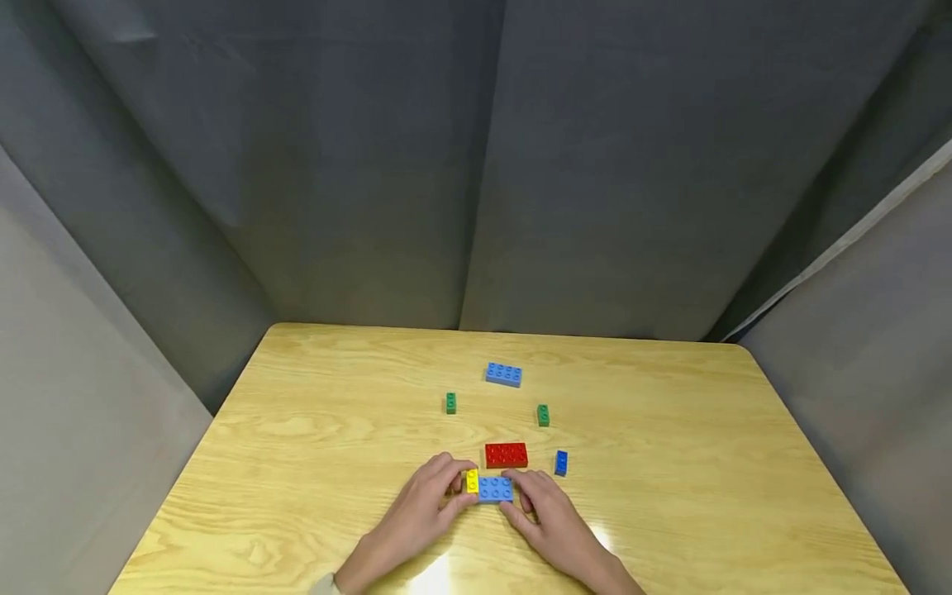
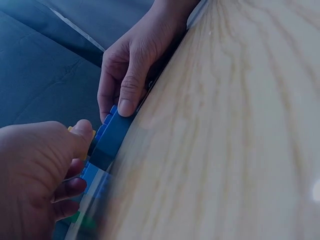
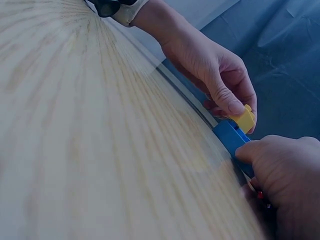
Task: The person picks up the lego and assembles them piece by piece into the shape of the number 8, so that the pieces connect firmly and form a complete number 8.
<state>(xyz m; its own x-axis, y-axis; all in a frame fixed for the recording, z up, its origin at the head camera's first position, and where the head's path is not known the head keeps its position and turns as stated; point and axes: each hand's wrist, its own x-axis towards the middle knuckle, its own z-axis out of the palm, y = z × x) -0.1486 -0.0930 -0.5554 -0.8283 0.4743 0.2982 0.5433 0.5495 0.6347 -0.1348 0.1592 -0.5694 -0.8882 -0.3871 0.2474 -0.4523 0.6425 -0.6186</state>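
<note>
Thumb and fingers of my left hand [image 1: 424, 500] pinch a small yellow brick [image 1: 472, 481] at the left end of a light blue brick [image 1: 496, 489]. In the right wrist view the yellow brick [image 3: 244, 119] sits slightly tilted over the end of the blue brick [image 3: 231, 137]. My right hand [image 1: 546, 521] grips the right end of that blue brick, thumb on its near side and fingers on its far side. Just behind the blue brick lies a red brick [image 1: 506, 455], studs up.
A small dark blue brick [image 1: 561, 463] lies right of the red one. Farther back are a green brick [image 1: 450, 403] on the left, another green brick [image 1: 544, 416] on the right, and a second light blue brick [image 1: 504, 374]. Grey curtains [image 1: 372, 165] hang beyond the wooden table [image 1: 297, 446].
</note>
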